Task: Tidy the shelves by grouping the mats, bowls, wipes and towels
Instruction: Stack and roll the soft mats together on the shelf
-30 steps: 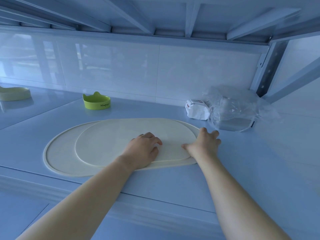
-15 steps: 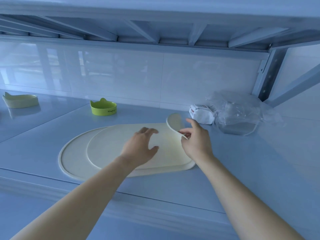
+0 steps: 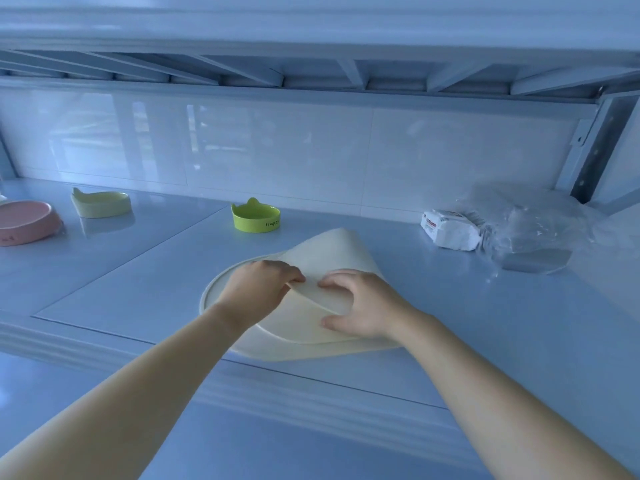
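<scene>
- Your left hand (image 3: 256, 289) and right hand (image 3: 360, 306) meet over two cream mats lying on the shelf (image 3: 138, 271), near its front edge.
- The upper mat (image 3: 332, 254) is folded over on itself, its far right part arching up off the lower mat (image 3: 311, 355), which lies flat.
- Your left fingers (image 3: 294, 273) are curled and pinch the folded edge of the upper mat.
- Your right fingers (image 3: 332, 278) curl over the same flap just beside them, thumb pressed below, so this hand grips it too.
- A green bowl (image 3: 255, 216) stands behind the mats; a pale yellow bowl (image 3: 101, 204) and a pink bowl (image 3: 26, 221) sit far left.
- A white wipes pack (image 3: 450, 230) touches a clear plastic bag (image 3: 530, 226) at the far right.
</scene>
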A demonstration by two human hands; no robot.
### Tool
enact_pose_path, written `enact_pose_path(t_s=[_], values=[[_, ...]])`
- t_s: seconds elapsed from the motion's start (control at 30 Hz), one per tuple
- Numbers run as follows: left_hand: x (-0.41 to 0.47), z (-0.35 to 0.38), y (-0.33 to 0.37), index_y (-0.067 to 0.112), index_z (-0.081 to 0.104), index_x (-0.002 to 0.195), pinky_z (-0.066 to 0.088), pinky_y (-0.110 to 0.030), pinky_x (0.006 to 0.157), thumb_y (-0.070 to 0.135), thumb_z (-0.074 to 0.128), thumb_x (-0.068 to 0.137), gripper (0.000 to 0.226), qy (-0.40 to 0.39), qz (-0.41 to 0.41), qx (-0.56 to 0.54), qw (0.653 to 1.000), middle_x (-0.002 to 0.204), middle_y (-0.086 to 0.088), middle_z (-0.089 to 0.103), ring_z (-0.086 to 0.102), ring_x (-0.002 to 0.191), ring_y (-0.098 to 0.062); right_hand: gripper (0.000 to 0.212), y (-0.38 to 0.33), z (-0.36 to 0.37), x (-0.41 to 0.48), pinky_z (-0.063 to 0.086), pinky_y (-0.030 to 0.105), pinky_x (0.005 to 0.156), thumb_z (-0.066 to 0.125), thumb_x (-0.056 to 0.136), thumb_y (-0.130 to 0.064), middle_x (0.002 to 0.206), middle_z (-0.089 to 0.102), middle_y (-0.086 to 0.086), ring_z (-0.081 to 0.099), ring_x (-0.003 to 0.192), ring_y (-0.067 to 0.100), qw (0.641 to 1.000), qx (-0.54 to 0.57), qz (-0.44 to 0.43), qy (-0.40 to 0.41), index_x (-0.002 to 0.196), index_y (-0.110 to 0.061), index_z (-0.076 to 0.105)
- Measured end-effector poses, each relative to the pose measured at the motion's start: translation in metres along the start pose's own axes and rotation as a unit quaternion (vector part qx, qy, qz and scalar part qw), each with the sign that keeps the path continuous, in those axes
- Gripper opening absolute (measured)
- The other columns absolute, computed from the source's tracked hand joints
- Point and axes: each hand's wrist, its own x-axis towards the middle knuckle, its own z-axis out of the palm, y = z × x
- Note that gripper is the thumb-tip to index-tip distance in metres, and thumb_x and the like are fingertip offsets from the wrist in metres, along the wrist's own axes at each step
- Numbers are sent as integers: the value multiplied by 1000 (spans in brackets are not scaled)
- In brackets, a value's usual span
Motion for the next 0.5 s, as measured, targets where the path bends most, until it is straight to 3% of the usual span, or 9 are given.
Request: enact_pose_path(t_s=[0.13,0.23,0.37,0.5], values=[[-21,-16,-38,30,62,112,48,-33,81,10,45,89,35,-43,-55,57,996,115,11,64,58,105,-20,73,-9,1,3,14,20,111,67,76,-53,149,31,-13,20,139,4,994,-47,0,-97,138,-27,40],[-38,-19,-51,34,59,113,48,-31,83,8,43,87,40,-98,-75,83,989,117,16,60,55,108,-15,75,-9,6,5,2,33,117,50,78,-67,155,19,-12,3,144,6,984,-61,11,-167,141,-30,35],[-50,-16,-50,33,58,114,46,-28,83,9,44,87,39,-120,-107,83,983,117,16,59,54,108,-14,41,-1,15,16,10,36,117,33,98,-43,154,24,-6,9,144,7,995,9,26,-92,134,-28,45],[-58,-18,-51,31,60,113,43,-27,81,12,47,87,35,-119,-141,64,981,117,13,61,54,108,-16,40,16,18,21,6,16,110,36,98,-20,156,18,-2,9,143,6,994,27,53,-90,137,-18,43]])
